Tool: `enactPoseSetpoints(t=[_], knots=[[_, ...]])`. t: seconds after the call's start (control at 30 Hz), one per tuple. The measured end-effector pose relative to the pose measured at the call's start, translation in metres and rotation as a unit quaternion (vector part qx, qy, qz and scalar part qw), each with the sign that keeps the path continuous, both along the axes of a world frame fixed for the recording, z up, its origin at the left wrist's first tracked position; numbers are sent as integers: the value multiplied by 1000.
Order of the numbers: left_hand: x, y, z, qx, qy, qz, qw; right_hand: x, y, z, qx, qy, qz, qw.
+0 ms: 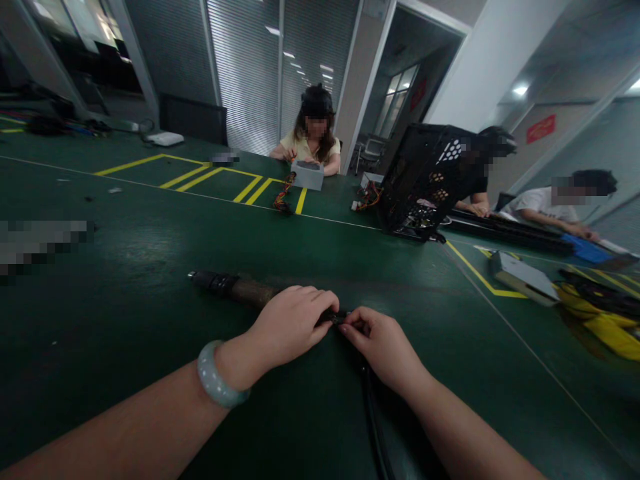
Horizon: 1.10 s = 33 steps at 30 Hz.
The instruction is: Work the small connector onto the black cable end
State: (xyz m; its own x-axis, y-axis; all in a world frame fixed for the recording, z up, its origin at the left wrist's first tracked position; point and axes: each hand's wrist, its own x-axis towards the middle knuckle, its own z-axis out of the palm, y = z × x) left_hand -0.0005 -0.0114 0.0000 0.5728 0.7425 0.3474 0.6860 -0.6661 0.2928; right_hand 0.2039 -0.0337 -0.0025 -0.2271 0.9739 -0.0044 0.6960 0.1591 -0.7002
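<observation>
An electric screwdriver (245, 291) lies on the green table, its dark front end and metal tip pointing left. My left hand (295, 319) is wrapped over its rear end, hiding that part. Close beside it, my right hand (383, 337) pinches the end of a black cable (369, 407) where it meets the screwdriver's rear. The fingertips of both hands almost touch. Whether the plug is seated in the screwdriver is hidden by my fingers. From my right hand the cable runs down towards the table's near edge.
Across the green table (150, 360), a person (313, 143) handles a grey power supply (309, 175) with coloured wires. A black computer case (423, 180) stands right of centre. A metal box (523, 277) and a yellow bundle (610, 327) lie at right. Two more people work there.
</observation>
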Motion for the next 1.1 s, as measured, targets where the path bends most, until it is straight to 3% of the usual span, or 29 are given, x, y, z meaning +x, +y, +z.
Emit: enactPoseSetpoints(t=[0.23, 0.43, 1.1], knots=[[-1, 2, 2, -5, 4, -31, 999, 0, -1, 0, -5, 5, 3, 1000], [-1, 1, 2, -9, -5, -9, 1000, 0, 0, -2, -7, 5, -4, 1000], [0, 1, 0, 3, 0, -19, 1000, 0, 2, -4, -3, 10, 1, 1000]])
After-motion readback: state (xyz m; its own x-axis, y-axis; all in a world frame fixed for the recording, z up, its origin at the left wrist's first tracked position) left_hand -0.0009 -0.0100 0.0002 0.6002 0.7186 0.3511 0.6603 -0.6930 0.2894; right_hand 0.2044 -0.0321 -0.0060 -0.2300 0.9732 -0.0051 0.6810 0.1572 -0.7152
